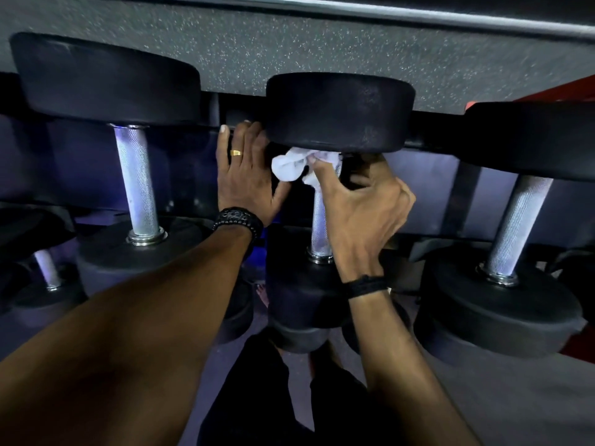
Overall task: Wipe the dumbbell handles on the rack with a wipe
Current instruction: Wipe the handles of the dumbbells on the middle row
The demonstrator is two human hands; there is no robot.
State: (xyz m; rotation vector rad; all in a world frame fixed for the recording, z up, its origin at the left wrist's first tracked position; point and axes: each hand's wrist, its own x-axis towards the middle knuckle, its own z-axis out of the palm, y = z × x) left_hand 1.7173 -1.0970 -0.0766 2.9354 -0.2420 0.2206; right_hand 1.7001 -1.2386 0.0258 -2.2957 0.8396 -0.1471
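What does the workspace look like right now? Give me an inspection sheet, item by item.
Surface: dark rack holding dumbbells in a row; speckled floor beyond it.
Job's things: white wipe bunched around the top of the middle dumbbell handle, just under the far weight head; left handle and right handle bare.
Clutter: nothing seen.
Hands: right hand grips the wipe on the middle handle; left hand rests flat, fingers straight, beside the far weight head.
Cables: nothing seen.
Surroundings: red frame part at the far right; lower-tier dumbbell at the left; dim light.
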